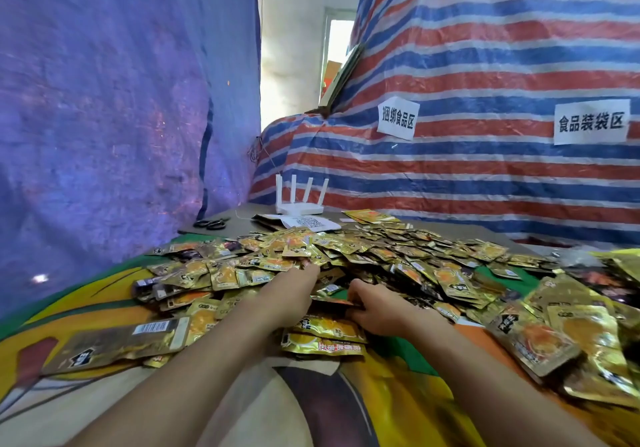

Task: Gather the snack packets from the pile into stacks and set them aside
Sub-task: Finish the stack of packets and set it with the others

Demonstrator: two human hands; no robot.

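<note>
Too many to count, gold snack packets [381, 256] are lying heaped on one printed cloth [398, 398]; one four-antenna router [300, 204], one pair of scissors [210, 223] and two paper signs [590, 121] are sitting behind. The left hand [294, 290] is stretching into the heap, fingertips buried, grip unclear. The right hand [377, 309] is pinching one packet [330, 300] above a small stack [322, 337].

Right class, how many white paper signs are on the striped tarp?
2. One sign at the striped tarp's corner, another sign further right; more could be outside view.
</note>
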